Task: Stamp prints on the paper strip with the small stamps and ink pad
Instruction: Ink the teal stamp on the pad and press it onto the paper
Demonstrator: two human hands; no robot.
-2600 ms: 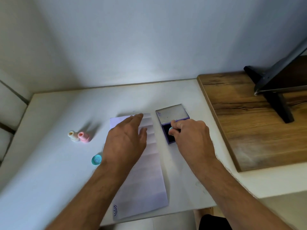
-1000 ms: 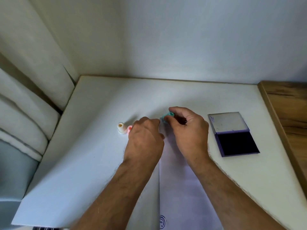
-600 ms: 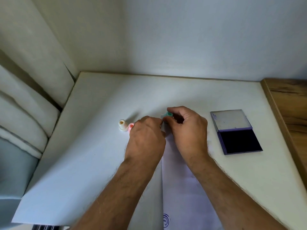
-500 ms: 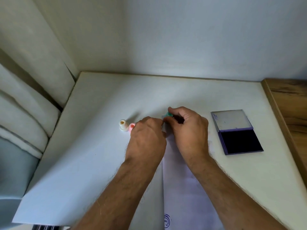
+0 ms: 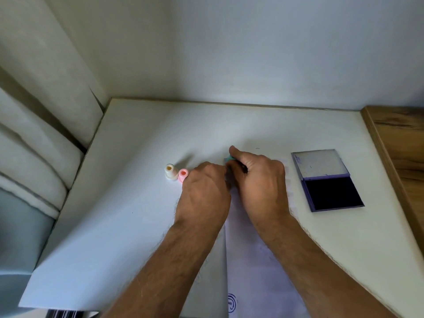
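A long white paper strip (image 5: 257, 260) lies on the white table and runs toward me, with a blue round print (image 5: 231, 302) near its close end. My right hand (image 5: 259, 180) pinches a small teal stamp (image 5: 229, 159) and holds it down at the strip's far left corner. My left hand (image 5: 204, 191) rests fingers-down on the strip's left edge beside it; its fingertips are hidden. A cream stamp (image 5: 170, 172) and a pink stamp (image 5: 183, 174) stand upright just left of my left hand. The ink pad (image 5: 332, 193) lies open at the right, lid flipped back.
The white table (image 5: 128, 214) ends at a wall behind and a padded white surface (image 5: 34, 157) on the left. A wooden top (image 5: 399, 145) adjoins the table's right side, just beyond the ink pad.
My right hand carried the teal stamp from the ink pad to the strip's far corner and has held it there. My left hand moved to the strip's left edge. The view swung left.
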